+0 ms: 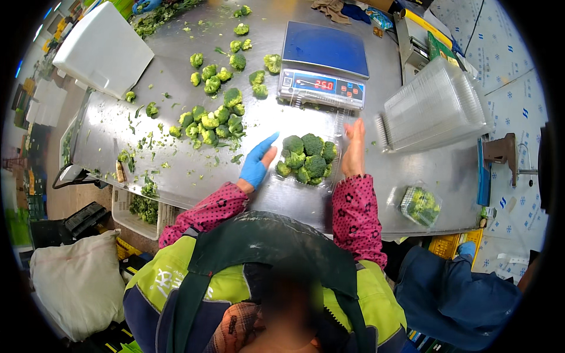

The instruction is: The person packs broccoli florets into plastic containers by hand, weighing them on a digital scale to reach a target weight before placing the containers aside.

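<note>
Several broccoli florets (306, 157) sit in a clear plastic clamshell (327, 183) in front of me. Its transparent lid looks folded back toward the scale, though glare blurs its outline. To the left of the clamshell is my left hand (256, 165) in a blue glove, thumb apparently bare, fingers stretched out with nothing in them. My bare right hand (354, 149) stands edge-on along the clamshell's right side, fingers straight; whether it touches the plastic I cannot tell. A digital scale (323, 88) with a blue platform and lit red display stands just beyond.
Loose broccoli florets (210, 122) and trimmings lie left of centre, near a knife (120, 170). A white bin (105, 50) is tipped at the far left. Stacked clear clamshells (436, 106) and a filled clamshell (421, 206) are on the right. Other people's blue-gloved hands show at the edges.
</note>
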`<state>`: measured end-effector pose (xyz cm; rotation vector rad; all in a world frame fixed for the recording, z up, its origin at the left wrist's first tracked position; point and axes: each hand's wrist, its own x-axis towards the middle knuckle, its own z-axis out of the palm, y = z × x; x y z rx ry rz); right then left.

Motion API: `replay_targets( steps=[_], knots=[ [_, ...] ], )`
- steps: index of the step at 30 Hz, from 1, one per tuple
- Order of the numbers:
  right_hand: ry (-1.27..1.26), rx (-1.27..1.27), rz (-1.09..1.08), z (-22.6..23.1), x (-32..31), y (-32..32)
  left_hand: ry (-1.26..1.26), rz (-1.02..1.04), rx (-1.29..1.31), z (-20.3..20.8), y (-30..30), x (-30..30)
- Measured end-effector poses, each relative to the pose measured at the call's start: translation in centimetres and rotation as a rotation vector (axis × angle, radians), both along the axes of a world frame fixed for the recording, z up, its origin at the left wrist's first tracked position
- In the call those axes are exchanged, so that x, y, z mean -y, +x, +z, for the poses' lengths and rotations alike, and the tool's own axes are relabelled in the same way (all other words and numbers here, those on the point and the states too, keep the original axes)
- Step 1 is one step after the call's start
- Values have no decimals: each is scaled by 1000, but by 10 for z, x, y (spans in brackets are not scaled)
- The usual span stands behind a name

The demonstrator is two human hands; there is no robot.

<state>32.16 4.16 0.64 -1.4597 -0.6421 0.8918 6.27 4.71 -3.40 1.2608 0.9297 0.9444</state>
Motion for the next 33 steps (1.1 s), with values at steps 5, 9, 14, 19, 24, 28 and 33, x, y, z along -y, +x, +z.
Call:
replay_targets(
  steps=[5, 9, 14, 19, 24, 28, 33],
  knots=[
    [-23, 328, 191, 8, 38, 14, -298, 37, -48, 16, -28, 7],
    [-156, 764, 141, -42, 101, -5, -315, -92, -239, 2, -27, 28],
    [-402, 26, 220, -38, 124, -30, -485, -134, -132, -1, -22, 34],
    [-330, -375, 134, -26, 120, -31, -608, -182, -114, 16, -20, 27],
    [-364, -340, 105, -24, 113, -27, -634, -142, -180, 32, -14, 22],
    [-332, -255, 74, -28, 104, -33, -666, -99, -262, 33, -10, 17],
    [-300, -303, 77, -27, 109, -28, -684, -143, -317, 36, -13, 20]
  ],
)
